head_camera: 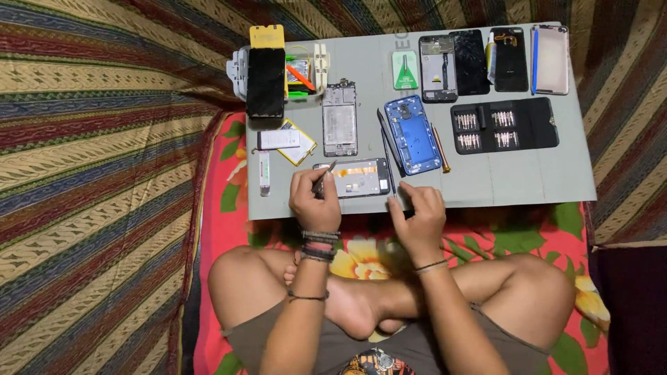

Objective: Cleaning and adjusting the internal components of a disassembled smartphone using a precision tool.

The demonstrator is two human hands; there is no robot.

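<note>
Grey mat [486,180] carried an opened phone [352,178] near its front edge, lying flat with its inner side up. The left hand [314,198] rested on the phone's left end, its grip closed on a thin dark tool [322,178] whose tip touched the phone's upper left corner. The right hand [417,212] sat at the mat's front edge just right of the phone, fingers curled down; whether its grip held anything could not be told. A slim rod [390,173] lay just beside the phone's right end, running toward that hand.

Behind the phone stood a silver frame [340,119] and a blue frame [413,135], with dark tweezers [388,135] between them and a screwdriver [440,149] right of the blue one. A battery [279,139] lay left of the silver frame, below a black screen [266,82]. A black bit case [504,125] lay open on the right. Along the far edge sat more phone parts [472,61] and a pink back cover [550,60]. The mat rested on a floral cushion [229,173], the person's crossed legs [361,305] below.
</note>
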